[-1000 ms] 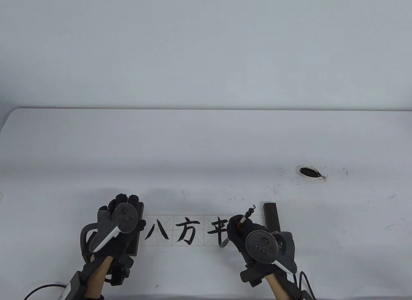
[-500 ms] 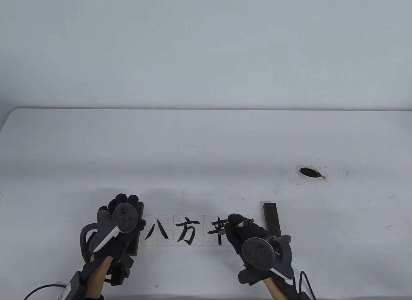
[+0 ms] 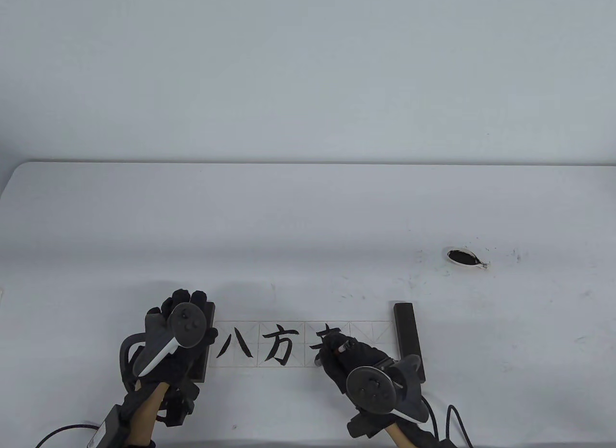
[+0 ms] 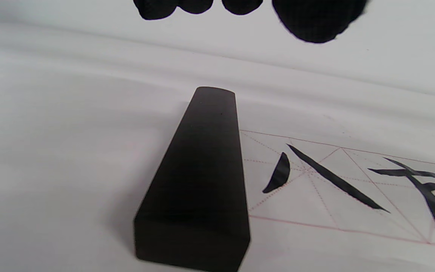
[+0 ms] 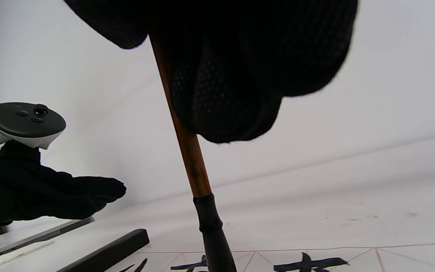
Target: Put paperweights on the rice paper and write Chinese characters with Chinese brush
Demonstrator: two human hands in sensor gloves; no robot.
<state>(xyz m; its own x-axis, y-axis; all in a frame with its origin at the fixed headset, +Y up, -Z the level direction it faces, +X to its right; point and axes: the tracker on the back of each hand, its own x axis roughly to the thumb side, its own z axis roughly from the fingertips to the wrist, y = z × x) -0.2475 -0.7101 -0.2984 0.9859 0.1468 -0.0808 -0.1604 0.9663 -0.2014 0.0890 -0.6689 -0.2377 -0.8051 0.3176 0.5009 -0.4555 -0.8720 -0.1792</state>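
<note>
A rice paper strip [image 3: 370,337] with a red grid lies near the table's front edge, with black characters [image 3: 279,347] brushed on it. A dark paperweight [image 3: 409,337] holds its right end. Another dark paperweight [image 4: 198,181] sits on the left end, and my left hand [image 3: 192,303] lies over it with straight fingers [image 4: 315,19]. My right hand [image 3: 337,352] grips a brown-handled brush [image 5: 187,151] over the third square. The brush's black head [image 5: 213,234] points down at the paper [image 5: 391,257]; its tip is out of sight.
A small white dish of black ink [image 3: 464,257] stands at the right, with ink specks on the table around it. The white table [image 3: 308,212] stretches back to a pale wall. Cables trail from both wrists at the front edge.
My right hand has moved left and toward the front edge with the brush, now covering part of the third character. The brush's top end has dropped lower. The left hand has stayed put.
</note>
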